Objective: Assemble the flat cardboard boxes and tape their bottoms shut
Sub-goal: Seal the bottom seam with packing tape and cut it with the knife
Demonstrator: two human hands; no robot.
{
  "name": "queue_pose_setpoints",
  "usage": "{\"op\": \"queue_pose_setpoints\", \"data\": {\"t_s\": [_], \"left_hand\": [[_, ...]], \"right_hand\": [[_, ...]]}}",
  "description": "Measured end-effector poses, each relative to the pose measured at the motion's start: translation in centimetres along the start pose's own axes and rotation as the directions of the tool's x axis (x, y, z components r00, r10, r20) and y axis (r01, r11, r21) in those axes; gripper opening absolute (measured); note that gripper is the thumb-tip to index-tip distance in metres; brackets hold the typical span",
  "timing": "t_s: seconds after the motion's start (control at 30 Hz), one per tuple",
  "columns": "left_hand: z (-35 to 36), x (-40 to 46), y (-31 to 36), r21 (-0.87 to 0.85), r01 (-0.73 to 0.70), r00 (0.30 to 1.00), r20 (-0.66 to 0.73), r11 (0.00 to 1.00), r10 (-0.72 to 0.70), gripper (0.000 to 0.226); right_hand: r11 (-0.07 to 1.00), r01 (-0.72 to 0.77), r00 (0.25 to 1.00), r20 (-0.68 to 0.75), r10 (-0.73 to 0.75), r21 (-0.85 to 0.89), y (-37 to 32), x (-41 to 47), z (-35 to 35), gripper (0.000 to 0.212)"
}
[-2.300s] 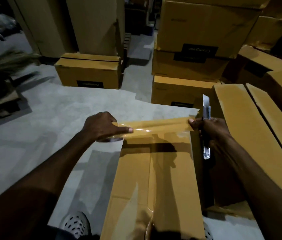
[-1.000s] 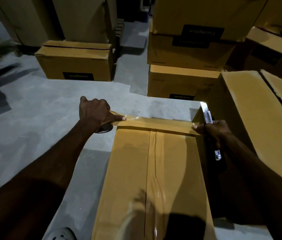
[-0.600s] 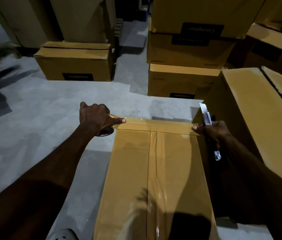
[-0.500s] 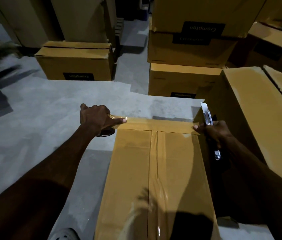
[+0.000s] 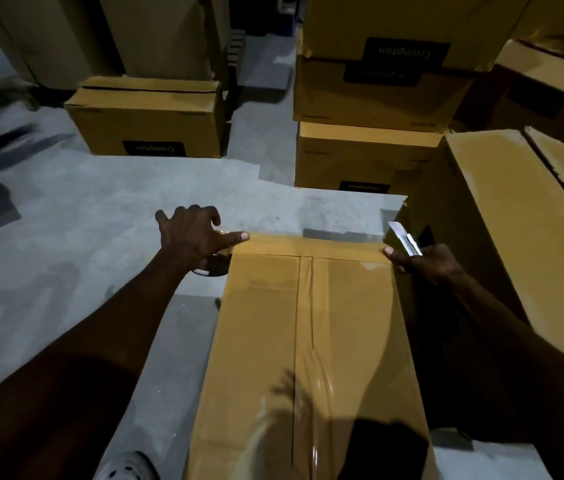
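Centrally, the cardboard box (image 5: 308, 341) is stood on the floor (image 5: 100, 237), a tape strip (image 5: 308, 242) laid across its far edge. The tape roll (image 5: 213, 266) is gripped at the far left corner by the left hand (image 5: 193, 237), thumb extended. A box cutter (image 5: 405, 242) is gripped by the right hand (image 5: 429, 263) at the far right corner.

Bare grey floor (image 5: 100, 220) is lying open to the left of and beyond the taped box (image 5: 308, 341), while a long carton (image 5: 516, 237) is crowding its right side, stacked cartons (image 5: 377, 98) are blocking ahead-right, and a low carton (image 5: 148, 116) is sitting farther ahead-left.
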State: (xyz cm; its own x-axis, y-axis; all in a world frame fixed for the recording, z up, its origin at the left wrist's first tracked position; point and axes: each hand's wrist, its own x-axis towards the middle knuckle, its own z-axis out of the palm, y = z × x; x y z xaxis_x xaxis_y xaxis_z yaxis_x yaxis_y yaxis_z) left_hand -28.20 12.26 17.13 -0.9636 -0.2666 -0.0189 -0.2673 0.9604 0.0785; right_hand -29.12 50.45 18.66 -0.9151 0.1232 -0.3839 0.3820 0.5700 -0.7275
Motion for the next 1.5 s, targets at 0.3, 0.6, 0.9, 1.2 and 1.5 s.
{"op": "queue_pose_setpoints", "data": {"t_s": [0.3,0.6,0.9,1.2,1.5], "left_hand": [[0.5,-2.3,3.4,-0.278,-0.453,0.891,-0.111,0.847,0.44,0.018],[1.4,-3.0,5.7,-0.495,-0.293,0.925,0.07,0.818,0.373,0.04],[2.0,-3.1,8.0,-0.384,-0.23,0.943,0.139,0.894,0.302,0.07],[2.0,-3.3,8.5,-0.357,-0.217,0.944,0.162,0.908,0.289,0.063],[-1.4,-1.1,-0.1,-0.683,-0.159,0.975,0.003,0.713,0.22,0.023]], "right_hand": [[0.946,0.312,0.949,0.077,-0.306,-0.089,-0.4,0.9,1.7,0.019],[0.981,0.165,0.98,0.094,-0.175,0.106,1.4,1.1,2.2,0.032],[0.885,0.436,0.897,0.158,-0.412,-0.164,-1.6,0.9,2.4,0.018],[0.831,0.382,0.924,0.141,-0.356,-0.403,-3.4,1.2,5.4,0.052],[0.917,0.386,0.921,0.104,-0.376,-0.103,-7.9,-0.7,9.2,0.022]]}}
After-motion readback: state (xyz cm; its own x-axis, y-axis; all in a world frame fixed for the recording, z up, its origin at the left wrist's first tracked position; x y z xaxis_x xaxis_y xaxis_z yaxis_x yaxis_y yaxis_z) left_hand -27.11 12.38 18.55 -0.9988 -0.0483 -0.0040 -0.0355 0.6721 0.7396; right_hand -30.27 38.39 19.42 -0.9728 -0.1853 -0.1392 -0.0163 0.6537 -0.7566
